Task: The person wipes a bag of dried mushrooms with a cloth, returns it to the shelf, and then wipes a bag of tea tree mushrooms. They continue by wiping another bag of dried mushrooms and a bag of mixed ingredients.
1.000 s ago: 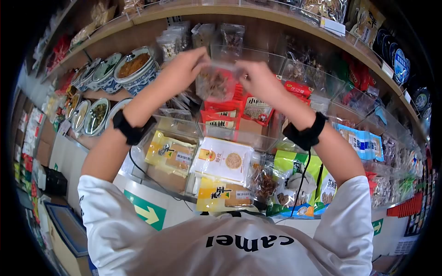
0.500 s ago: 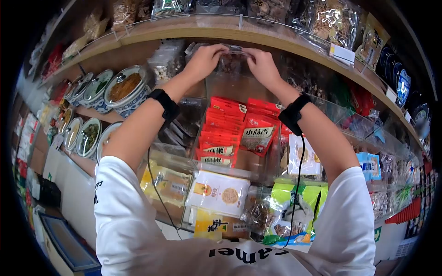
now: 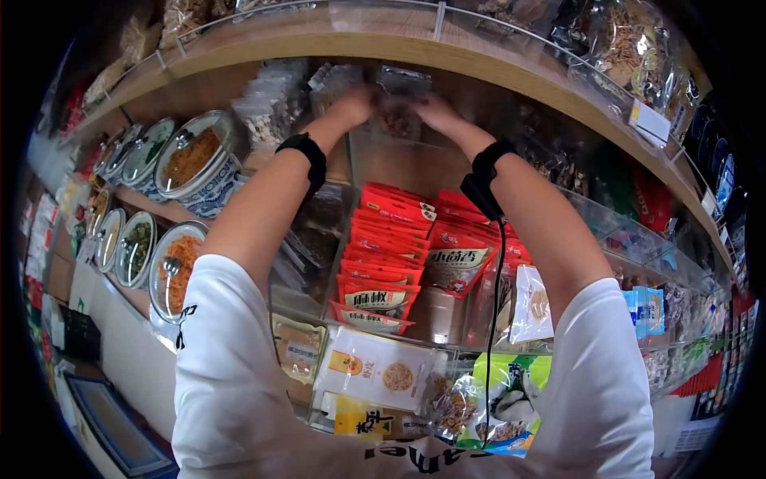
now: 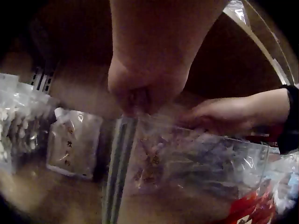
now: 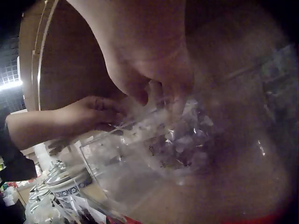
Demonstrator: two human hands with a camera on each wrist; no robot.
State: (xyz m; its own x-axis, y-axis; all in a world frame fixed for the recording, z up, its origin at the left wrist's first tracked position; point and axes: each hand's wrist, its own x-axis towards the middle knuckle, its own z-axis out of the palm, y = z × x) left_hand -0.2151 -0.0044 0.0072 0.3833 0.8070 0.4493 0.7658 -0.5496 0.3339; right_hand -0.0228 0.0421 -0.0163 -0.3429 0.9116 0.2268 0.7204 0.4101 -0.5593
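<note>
A clear plastic bag of brownish dried pieces [image 3: 397, 124] hangs between my two hands at the back of the shelf, in a clear-walled compartment. My left hand [image 3: 355, 105] pinches its upper edge on the left; the hand is blurred in the head view. On the right side my right hand [image 3: 440, 113] pinches the same edge, thumb and fingers bent over it in the right wrist view. Through the clear front panel, the bag's contents [image 5: 184, 144] show below the fingers. Another clear bag [image 3: 404, 78] stands just behind.
A wooden shelf edge [image 3: 319, 49] curves over the hands. Red spice packets [image 3: 383, 251] stand in front of them, below. Small clear bags [image 3: 271, 108] and lidded bowls [image 3: 191, 156] are to the left. Clear dividers [image 4: 122, 163] stand between compartments.
Both hands, with the bag between them, have moved away from the body, from over the red packets into the rear compartment. The head view has shifted, so the red packets show more fully.
</note>
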